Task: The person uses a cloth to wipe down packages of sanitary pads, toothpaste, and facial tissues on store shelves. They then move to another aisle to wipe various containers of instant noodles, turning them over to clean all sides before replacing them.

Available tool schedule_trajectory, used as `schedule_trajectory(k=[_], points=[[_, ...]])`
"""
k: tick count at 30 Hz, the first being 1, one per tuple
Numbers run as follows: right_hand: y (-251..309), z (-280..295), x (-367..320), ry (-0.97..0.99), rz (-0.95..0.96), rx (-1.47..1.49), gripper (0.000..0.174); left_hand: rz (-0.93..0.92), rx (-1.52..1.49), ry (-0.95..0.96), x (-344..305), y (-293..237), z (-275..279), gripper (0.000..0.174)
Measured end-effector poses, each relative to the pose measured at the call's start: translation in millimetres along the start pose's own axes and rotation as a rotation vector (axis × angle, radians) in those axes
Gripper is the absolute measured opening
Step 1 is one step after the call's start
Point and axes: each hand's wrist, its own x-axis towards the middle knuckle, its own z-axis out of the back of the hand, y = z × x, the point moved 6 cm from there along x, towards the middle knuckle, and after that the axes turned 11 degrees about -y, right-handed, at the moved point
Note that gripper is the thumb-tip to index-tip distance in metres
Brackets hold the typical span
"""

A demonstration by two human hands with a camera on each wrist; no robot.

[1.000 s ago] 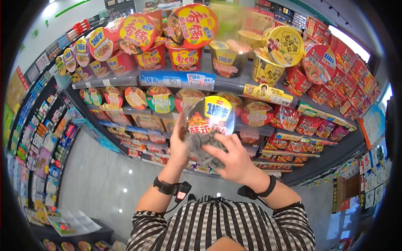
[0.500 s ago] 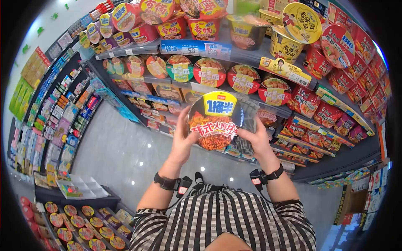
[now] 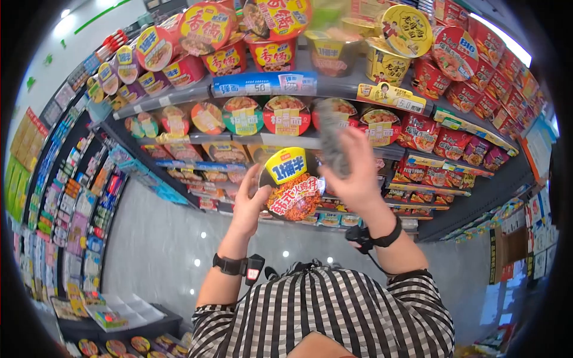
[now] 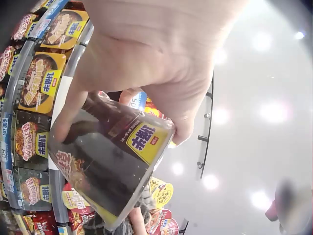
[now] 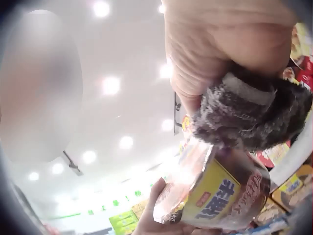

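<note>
A black and yellow instant noodle bowl is tilted so its printed lid faces up in the head view. My left hand grips it from the left, thumb along the lid's edge. In the left wrist view, the fingers and thumb span the bowl's dark side wall. My right hand, blurred, holds a grey fluffy cloth by the bowl's right side. Seen from the right wrist, the cloth bunches under the palm and overlaps the bowl's upper edge; the right fingertips are mostly hidden behind it.
Ahead stands a shelf of instant noodles, with pink bowls and a yellow bowl on top. Price strips line its edge. More shelving runs along the left. Grey floor lies below, and a display stand is at lower left.
The right hand with the cloth went from the bowl's lower part to its right side, then up and outward. The left hand keeps its hold; the bowl now leans and sits slightly further left.
</note>
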Motion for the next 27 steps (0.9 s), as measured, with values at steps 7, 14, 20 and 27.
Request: schedule_trajectory(k=[7, 14, 20, 27], points=[[68.0, -85.1, -73.1, 0.413, 0.429, 0.117, 0.06, -0.11, -0.178, -0.095, 55.1, 8.0, 50.9, 0.062], [8.3, -66.4, -35.1, 0.187, 0.212, -0.173, 0.059, -0.233, -0.057, -0.065, 49.9, -30.6, 29.9, 0.069], [42.3, -75.8, -17.6, 0.133, 0.233, -0.012, 0.05, -0.116, 0.097, 0.061, 52.4, -10.1, 9.1, 0.065], [25.7, -62.1, -45.5, 0.239, 0.35, 0.017, 0.051, -0.213, -0.141, -0.065, 60.4, -32.0, 26.4, 0.071]])
